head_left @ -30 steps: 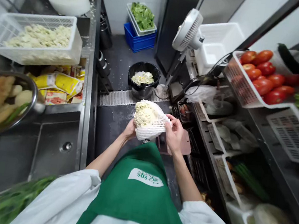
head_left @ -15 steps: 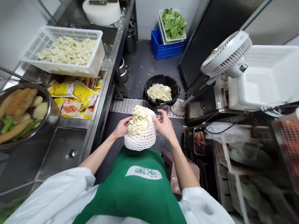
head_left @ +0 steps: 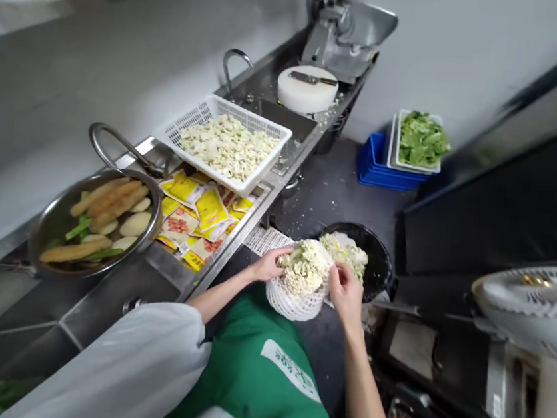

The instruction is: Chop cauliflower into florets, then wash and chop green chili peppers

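You hold a cauliflower head (head_left: 308, 266) in front of your green apron (head_left: 245, 366), curd upward, its lower part seated in a white foam net (head_left: 292, 306); the two-sided hold appears to steady it and leave the top exposed. The black-lined bin (head_left: 380, 264) stands just beyond, seemingly placed for easy reach. Your left hand (head_left: 268, 266) is closed on the left edge of head and net, its underside fingers hidden. Your right hand (head_left: 348, 294) pinches the net's right edge between thumb and curled fingers, with no visible gap
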### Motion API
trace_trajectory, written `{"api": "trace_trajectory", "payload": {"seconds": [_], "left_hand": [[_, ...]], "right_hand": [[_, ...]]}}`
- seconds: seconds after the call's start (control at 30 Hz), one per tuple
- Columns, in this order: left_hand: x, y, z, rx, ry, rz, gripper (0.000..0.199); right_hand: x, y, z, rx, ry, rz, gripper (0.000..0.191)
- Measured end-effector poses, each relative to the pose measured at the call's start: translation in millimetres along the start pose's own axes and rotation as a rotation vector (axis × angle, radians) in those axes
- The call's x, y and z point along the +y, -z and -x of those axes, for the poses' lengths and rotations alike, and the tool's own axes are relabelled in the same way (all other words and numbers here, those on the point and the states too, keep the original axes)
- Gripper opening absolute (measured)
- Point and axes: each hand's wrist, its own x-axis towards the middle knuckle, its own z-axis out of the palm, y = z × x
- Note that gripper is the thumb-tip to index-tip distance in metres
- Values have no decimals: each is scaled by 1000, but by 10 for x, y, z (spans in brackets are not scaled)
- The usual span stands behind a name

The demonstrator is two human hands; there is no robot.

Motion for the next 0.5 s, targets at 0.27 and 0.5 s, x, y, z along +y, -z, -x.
{"api": "trace_trajectory", "payload": {"seconds": [0.27,0.5], "left_hand": [[59,371,-998,-5,-120,-129,67],[69,366,-1295,21,-10,114,62]], "right_hand": [[-202,-124,-974,26,-18,154,60],[1,71,-1611,131,-52,-43,59]]}}
